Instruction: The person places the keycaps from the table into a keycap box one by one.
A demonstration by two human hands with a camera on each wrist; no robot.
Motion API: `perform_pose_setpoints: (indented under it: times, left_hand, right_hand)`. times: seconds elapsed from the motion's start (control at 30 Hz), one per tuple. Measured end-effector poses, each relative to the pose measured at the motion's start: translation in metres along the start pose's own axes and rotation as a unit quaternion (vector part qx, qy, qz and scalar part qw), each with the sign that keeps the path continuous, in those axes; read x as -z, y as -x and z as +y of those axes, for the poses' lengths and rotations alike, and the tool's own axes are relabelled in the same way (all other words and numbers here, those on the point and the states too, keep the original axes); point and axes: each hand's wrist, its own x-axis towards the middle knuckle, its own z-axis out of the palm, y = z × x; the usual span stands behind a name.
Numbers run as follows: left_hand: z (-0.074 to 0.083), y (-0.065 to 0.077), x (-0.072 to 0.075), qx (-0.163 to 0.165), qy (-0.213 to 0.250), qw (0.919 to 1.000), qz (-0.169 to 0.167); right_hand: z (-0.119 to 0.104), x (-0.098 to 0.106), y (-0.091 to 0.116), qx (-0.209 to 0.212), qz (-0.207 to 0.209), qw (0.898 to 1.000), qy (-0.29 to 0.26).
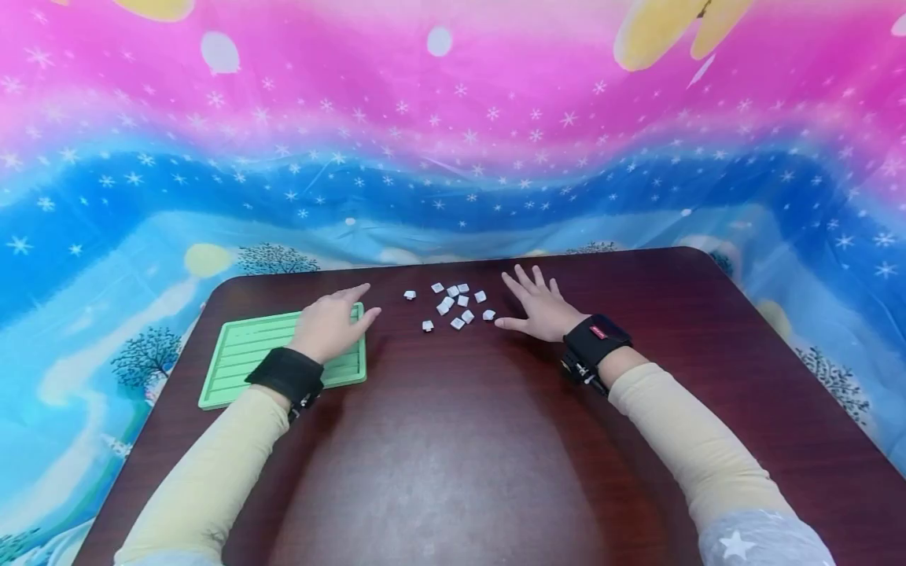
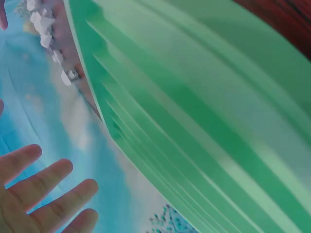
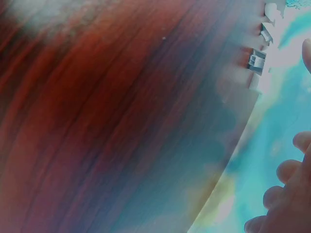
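Several small white square pieces (image 1: 462, 300), which look like keycaps, lie loosely scattered near the far side of the table. My left hand (image 1: 327, 325) is over the right part of a light green ridged tray (image 1: 233, 362), its fingers and thumb extended and holding nothing. In the left wrist view, the fingers of that hand (image 2: 46, 194) spread beside the tray. To the right of the white pieces is my right hand (image 1: 543, 308), fingers spread, thumb close to the nearest piece (image 1: 489, 315). Whether this hand touches the table is unclear.
A dark reddish-brown table (image 1: 439, 440) carries everything, its far edge close behind the white pieces. A printed pink and blue cloth (image 1: 453, 181) hangs behind and around the table. Black bands with small devices wrap both wrists.
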Motion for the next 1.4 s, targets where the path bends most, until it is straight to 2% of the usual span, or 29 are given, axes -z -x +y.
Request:
perform_pose_setpoints:
  times: [0.13, 0.4, 0.7, 0.97, 1.17, 1.27, 1.4]
  left_hand:
    - [-0.015, 0.006, 0.008, -0.002, 0.015, 0.9999, -0.003]
    - [-0.039, 0.023, 0.018, -0.012, 0.048, 0.9984, -0.029]
    - [-0.061, 0.039, 0.035, -0.011, 0.060, 0.9981, -0.005]
    - [-0.090, 0.057, 0.048, 0.025, 0.061, 0.9977, -0.011]
    - [-0.113, 0.062, 0.057, 0.040, 0.061, 0.9973, -0.010]
    - [-0.123, 0.064, 0.062, 0.063, 0.058, 0.9959, -0.030]
    - [-0.133, 0.070, 0.069, 0.102, 0.072, 0.9901, -0.065]
  right_hand:
    - [-0.001, -0.001, 0.002, 0.004, -0.002, 1.000, 0.003]
    - [-0.005, -0.007, 0.006, 0.017, -0.008, 1.000, 0.000]
    - [-0.008, -0.004, 0.009, 0.019, -0.012, 1.000, -0.003]
    - [-0.008, -0.003, 0.012, 0.015, -0.017, 1.000, -0.007]
    - [-0.005, 0.001, 0.011, 0.014, -0.011, 1.000, -0.004]
    - [-0.003, 0.002, 0.010, 0.012, -0.012, 1.000, -0.002]
    - [-0.002, 0.000, 0.008, 0.016, -0.014, 1.000, -0.002]
